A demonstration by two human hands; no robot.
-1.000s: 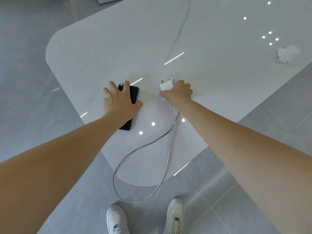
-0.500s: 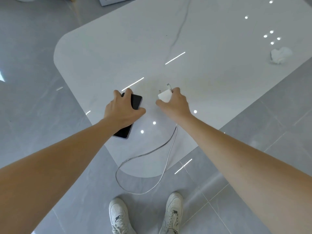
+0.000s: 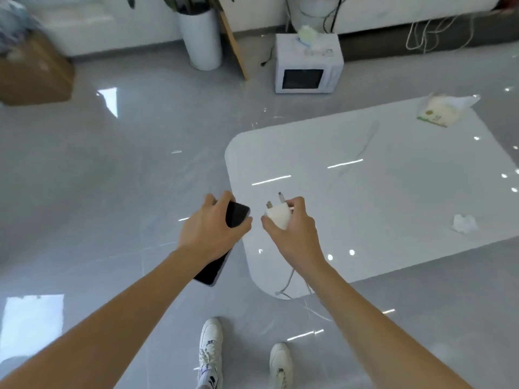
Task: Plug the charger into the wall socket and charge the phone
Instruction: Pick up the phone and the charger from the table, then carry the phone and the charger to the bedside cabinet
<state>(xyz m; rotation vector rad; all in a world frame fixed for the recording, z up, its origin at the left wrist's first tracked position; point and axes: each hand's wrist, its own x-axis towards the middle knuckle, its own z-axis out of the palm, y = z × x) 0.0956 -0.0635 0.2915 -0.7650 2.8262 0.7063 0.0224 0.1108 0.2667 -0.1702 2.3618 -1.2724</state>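
Both hands loaded: I am gripping the slim black phone (image 3: 237, 216) in left hand (image 3: 212, 230), white plastic charger (image 3: 278, 216) in right hand (image 3: 292, 234), prongs pointing away; no socket visible.

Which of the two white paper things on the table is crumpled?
The tissue near the table's right edge; the far pack is flat and printed.

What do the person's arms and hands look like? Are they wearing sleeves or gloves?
No sleeves and no gloves. Both arms are bare from the edge of the picture right down to the fingers. The left hand and the right hand have no ring, watch or bracelet that can be seen. The only clothing in view is a pair of white lace-up sneakers down on the grey floor.
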